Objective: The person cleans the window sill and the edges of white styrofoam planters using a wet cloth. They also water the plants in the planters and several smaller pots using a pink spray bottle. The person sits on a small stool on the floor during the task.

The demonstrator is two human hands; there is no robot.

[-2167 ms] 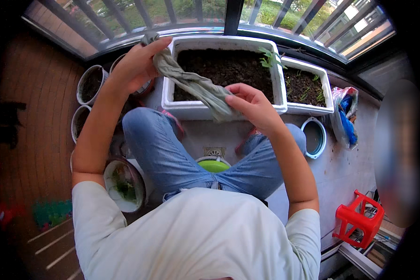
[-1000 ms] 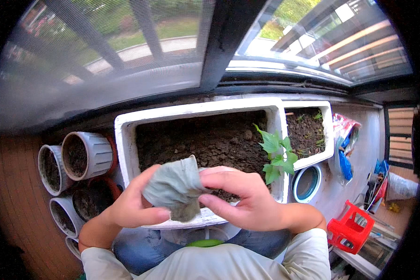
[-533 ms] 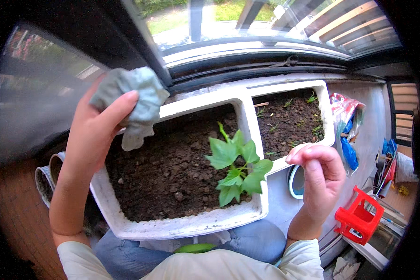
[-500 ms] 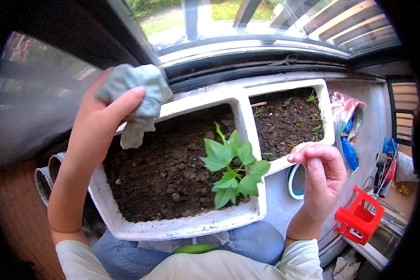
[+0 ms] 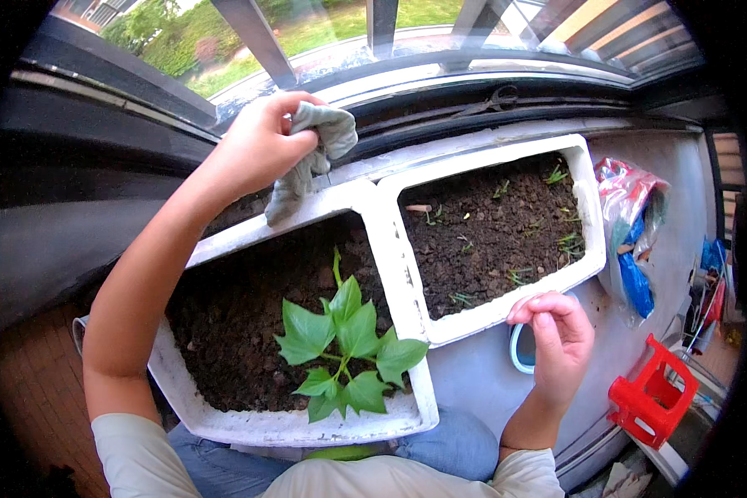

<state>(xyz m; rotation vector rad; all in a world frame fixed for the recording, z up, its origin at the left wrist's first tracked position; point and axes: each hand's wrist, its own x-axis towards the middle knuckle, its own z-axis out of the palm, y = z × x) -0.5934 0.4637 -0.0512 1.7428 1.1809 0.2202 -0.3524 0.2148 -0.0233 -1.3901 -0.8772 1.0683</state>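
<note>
Grey-green cloth [image 5: 334,131] is bunched in the left hand [image 5: 270,141], thumb closed against fingers, on the far side near the dark window track [image 5: 440,116]; its tail droops at the far rim of the left planter [image 5: 307,432]. Can't tell whether the cloth touches the track. Right hand [image 5: 564,342] is raised at the near side of the right planter [image 5: 591,207], fingers loosely curled, nothing visible in it. My read: wiping. To do it well, fold the loose tail into the grip so it stays out of the soil, press with a flat pad, use lengthwise strokes, and mind the tool [image 5: 500,101] on the sill. Keep the forearm off the leafy plant [image 5: 357,332]. Count: two hands, one cloth, two white planters, one leafy plant, one dark scissors-like tool, one red stool [image 5: 624,397], one plastic bag [image 5: 631,266], one partly hidden basin [image 5: 516,353]. Sprouts [image 5: 554,176]: several, too small to count reliably.
</note>
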